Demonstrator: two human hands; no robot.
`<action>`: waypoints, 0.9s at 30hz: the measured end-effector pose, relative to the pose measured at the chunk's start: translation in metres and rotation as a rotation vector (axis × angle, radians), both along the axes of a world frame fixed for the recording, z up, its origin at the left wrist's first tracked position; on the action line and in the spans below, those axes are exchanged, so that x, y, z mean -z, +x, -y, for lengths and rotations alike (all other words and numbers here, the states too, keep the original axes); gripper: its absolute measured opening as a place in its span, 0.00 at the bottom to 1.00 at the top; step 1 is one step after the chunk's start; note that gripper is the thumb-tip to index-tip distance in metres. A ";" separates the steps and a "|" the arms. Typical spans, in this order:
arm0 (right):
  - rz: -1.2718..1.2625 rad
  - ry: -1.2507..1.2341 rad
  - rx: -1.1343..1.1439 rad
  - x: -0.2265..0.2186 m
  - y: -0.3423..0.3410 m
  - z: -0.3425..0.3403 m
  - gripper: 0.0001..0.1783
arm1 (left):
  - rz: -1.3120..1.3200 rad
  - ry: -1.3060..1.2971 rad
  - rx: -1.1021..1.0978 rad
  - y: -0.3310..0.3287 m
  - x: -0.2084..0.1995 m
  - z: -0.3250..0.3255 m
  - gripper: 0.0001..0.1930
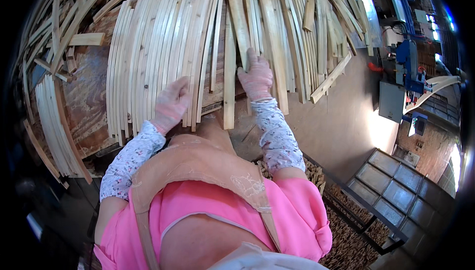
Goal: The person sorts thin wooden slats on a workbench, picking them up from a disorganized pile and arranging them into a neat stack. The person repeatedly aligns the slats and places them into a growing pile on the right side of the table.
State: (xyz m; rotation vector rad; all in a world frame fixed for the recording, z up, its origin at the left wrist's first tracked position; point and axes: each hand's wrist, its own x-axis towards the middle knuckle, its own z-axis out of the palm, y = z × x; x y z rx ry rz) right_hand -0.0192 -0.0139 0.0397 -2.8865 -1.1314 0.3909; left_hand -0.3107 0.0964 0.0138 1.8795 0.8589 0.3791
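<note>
Long pale wooden strips [148,57] lie side by side in a broad row in front of me. My left hand [170,106], in a thin pinkish glove, is over the near part of this row with its fingers curled in. Whether anything is inside them is hidden. Farther right, my right hand [257,78], gloved alike, has its thumb and fingers closed around the near end of one wooden strip [238,15], which lies slightly aslant. Just left of that hand, a separate strip [229,79] reaches nearer to me than those beside it.
A looser pile of strips [292,32] spreads to the right, one piece [331,78] lying crosswise. Offcuts [64,18] heap up at far left, above a smaller bundle [52,121]. A blue machine [408,65] and a dark metal-framed rack [391,186] stand at right, near heaped wood bits [351,230].
</note>
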 end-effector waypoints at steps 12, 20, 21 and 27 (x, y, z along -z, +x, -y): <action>0.321 0.237 -0.067 0.004 0.042 0.055 0.36 | -0.429 0.534 -0.606 -0.197 0.050 -0.118 0.30; -0.471 0.299 0.279 0.006 -0.079 -0.039 0.37 | -0.367 0.301 -0.553 -0.188 0.076 -0.128 0.31; -0.288 0.320 0.223 0.037 -0.074 -0.044 0.33 | -0.360 0.290 -0.530 -0.182 0.073 -0.129 0.30; -0.330 0.161 0.341 0.033 -0.063 -0.110 0.24 | -0.439 0.238 -0.589 -0.163 0.064 -0.109 0.27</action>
